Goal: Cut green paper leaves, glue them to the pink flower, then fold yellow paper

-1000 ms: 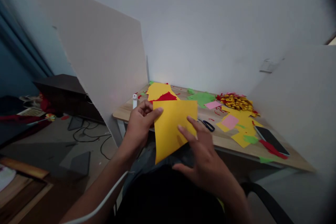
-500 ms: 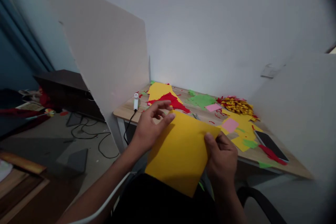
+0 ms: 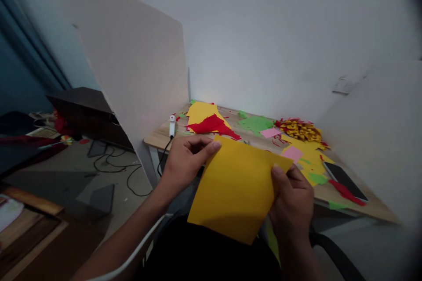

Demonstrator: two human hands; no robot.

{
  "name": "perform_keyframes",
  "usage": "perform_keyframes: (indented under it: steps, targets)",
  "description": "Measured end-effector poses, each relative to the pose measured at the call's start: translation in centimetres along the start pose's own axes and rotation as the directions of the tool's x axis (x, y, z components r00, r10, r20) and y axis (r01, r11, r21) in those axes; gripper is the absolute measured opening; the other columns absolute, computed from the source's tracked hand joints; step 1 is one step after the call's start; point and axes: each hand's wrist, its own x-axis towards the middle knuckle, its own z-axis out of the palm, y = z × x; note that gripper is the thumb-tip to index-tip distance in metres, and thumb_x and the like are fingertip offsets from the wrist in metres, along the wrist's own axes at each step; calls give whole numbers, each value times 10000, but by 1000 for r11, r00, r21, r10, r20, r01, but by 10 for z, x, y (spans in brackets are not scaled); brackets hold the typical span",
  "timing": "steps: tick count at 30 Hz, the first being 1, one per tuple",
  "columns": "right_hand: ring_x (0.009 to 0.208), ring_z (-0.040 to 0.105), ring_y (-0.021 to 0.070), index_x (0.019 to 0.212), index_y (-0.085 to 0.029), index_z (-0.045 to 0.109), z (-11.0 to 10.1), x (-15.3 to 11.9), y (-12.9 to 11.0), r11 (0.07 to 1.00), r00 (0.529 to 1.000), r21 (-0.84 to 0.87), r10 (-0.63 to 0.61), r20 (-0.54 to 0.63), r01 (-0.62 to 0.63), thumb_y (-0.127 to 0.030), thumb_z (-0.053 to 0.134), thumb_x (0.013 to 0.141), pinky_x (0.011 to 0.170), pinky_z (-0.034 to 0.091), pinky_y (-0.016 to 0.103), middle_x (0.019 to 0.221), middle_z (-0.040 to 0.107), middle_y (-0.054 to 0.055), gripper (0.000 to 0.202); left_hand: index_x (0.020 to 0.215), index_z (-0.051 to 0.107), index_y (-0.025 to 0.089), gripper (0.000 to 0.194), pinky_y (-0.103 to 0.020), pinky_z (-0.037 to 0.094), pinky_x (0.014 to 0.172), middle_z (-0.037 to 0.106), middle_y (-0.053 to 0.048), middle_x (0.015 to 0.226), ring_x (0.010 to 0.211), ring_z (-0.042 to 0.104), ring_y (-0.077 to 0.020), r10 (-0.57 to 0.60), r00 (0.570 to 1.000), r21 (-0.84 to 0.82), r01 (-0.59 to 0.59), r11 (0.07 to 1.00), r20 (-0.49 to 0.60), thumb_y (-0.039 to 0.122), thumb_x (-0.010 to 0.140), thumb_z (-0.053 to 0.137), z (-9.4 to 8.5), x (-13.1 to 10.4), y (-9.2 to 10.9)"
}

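Observation:
A yellow sheet [image 3: 239, 189] hangs between my two hands, in front of the desk's edge and over my lap. My left hand [image 3: 187, 162] pinches its upper left corner between thumb and curled fingers. At the upper right corner, my right hand [image 3: 293, 202] grips it, thumb on the near face and fingers behind. Beyond the sheet, torn red paper [image 3: 212, 125] lies over yellow paper [image 3: 201, 110] on the desk. Green paper [image 3: 257, 124], pink pieces [image 3: 292, 153] and a heap of crumpled yellow and red bits [image 3: 301, 130] lie to the right.
The wooden desk [image 3: 158, 139] carries a white corded device [image 3: 172, 126] at its left end and a dark-screened phone or tablet [image 3: 345, 181] at its right. A white partition [image 3: 138, 61] rises at the left. Black cables [image 3: 132, 184] trail over the floor. A chair armrest [image 3: 336, 257] is at lower right.
My right hand has moved right, away from my left hand, and the sheet is stretched wider between them. My left hand's fingers have closed in on its corner. The view has shifted slightly.

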Motion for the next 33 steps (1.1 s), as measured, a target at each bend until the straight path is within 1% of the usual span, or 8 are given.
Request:
perform_keyframes:
  steps: [6,12,17,22,26,28,30,33]
  targets:
    - [697,730,233,943,-199,731,-5,-2,0,999,1000,-44,10,-6,-10,-434,804,765,606,601,337,876,785,75,303,719,766,208,172,-247,503,598,730,-27,731,664,628,-142,19,1000,13,-19,1000,18,376,757,773,-3,-1,2]
    - [670,715,222,935,-201,727,-7,-4,1,999,1000,-50,-3,3,3,-427,803,769,563,581,318,870,783,73,290,730,769,211,172,-236,488,603,729,-16,732,674,625,-136,39,997,18,-40,999,71,370,794,751,-6,-2,2]
    - [642,711,227,910,-204,721,-6,-4,-1,998,1000,-62,-27,-8,27,-432,797,771,521,559,312,846,783,74,278,721,770,211,175,-242,479,596,728,-17,718,669,623,-144,57,992,24,-60,998,108,355,811,731,-7,-4,9]
    - [667,722,226,903,-206,726,-5,-4,-1,1000,1000,-20,-20,-23,19,-414,817,748,546,577,317,899,788,76,275,689,762,218,158,-245,474,570,713,-14,680,634,609,-143,60,995,38,-63,997,81,349,779,760,-5,-6,14]
    - [699,730,241,900,-192,729,-7,-3,2,999,999,-46,-26,-20,25,-432,800,764,593,598,336,854,785,81,285,685,755,221,157,-244,479,563,710,-13,674,620,613,-139,63,996,28,-64,998,65,353,769,774,-4,-6,11]
    - [691,731,243,892,-195,734,-7,-2,3,998,1000,-62,-27,-8,26,-443,795,769,586,596,335,840,784,73,283,716,752,214,162,-244,488,561,710,-18,689,625,619,-145,38,996,5,-38,999,85,368,758,779,-4,-7,10]
    - [641,718,232,867,-197,744,-4,-1,3,996,1000,-86,-19,23,21,-450,805,755,553,582,319,798,778,58,283,771,756,205,187,-246,501,560,722,-31,732,657,638,-160,-16,987,-14,18,1000,158,387,742,789,-4,-7,10]
    - [563,671,193,788,-187,754,1,2,0,993,995,-111,-37,91,47,-455,812,733,518,551,286,698,740,36,279,768,755,190,234,-245,497,536,720,-46,733,653,636,-169,-91,969,51,81,995,232,422,752,777,-4,-7,8]
